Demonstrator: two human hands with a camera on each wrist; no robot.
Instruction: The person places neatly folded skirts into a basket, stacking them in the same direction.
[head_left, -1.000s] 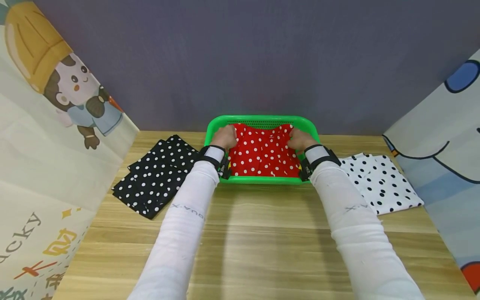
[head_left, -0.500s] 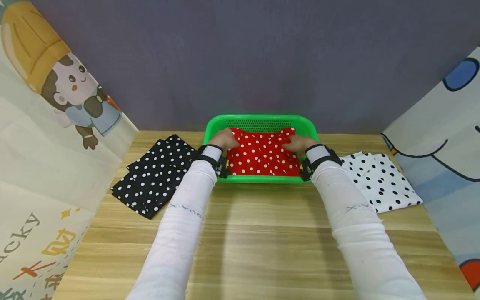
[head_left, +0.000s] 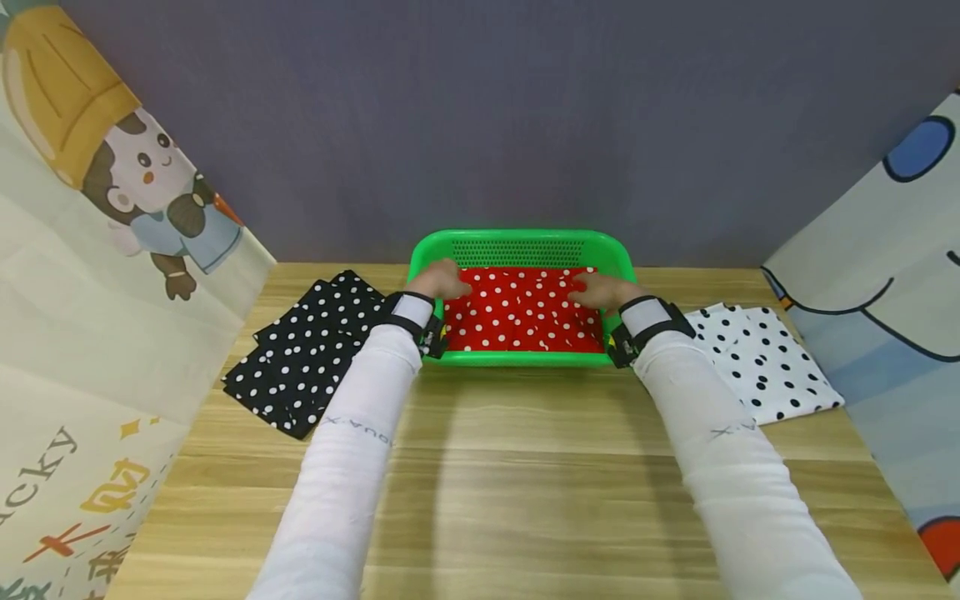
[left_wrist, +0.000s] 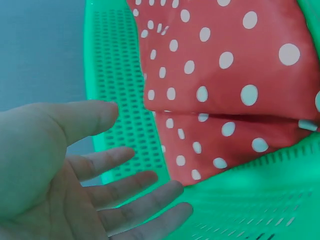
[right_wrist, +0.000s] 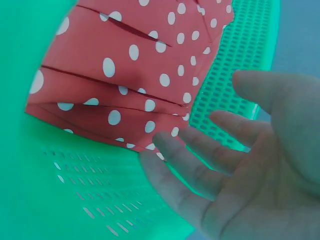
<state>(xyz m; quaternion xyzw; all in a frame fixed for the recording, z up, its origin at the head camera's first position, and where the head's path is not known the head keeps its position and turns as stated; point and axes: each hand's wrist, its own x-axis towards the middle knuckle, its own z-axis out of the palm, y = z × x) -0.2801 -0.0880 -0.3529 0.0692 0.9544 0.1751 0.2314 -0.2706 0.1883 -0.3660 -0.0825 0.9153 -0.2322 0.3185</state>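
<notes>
A red cloth with white dots [head_left: 525, 312] lies folded inside a green plastic basket [head_left: 517, 359]. My left hand [head_left: 444, 281] is over the basket's left end, fingers spread and holding nothing; in the left wrist view the hand [left_wrist: 115, 175] shows its palm, with the fingertips beside the edge of the red cloth [left_wrist: 220, 65]. At the basket's right end is my right hand [head_left: 602, 292], its fingers extended. The right wrist view has this hand [right_wrist: 240, 150] with an empty palm and fingertips overlapping the corner of the red cloth [right_wrist: 135, 60].
To the left, a black cloth with white dots [head_left: 315, 358] lies on the wooden table [head_left: 510, 475]. A white cloth with black dots [head_left: 765, 367] is folded on the right. Behind the basket rises a grey wall [head_left: 517, 125]; printed sheets flank both sides.
Both hands have let go of the red cloth's far corners and moved apart. The cloth has settled lower and flatter in the basket, showing more of the back wall.
</notes>
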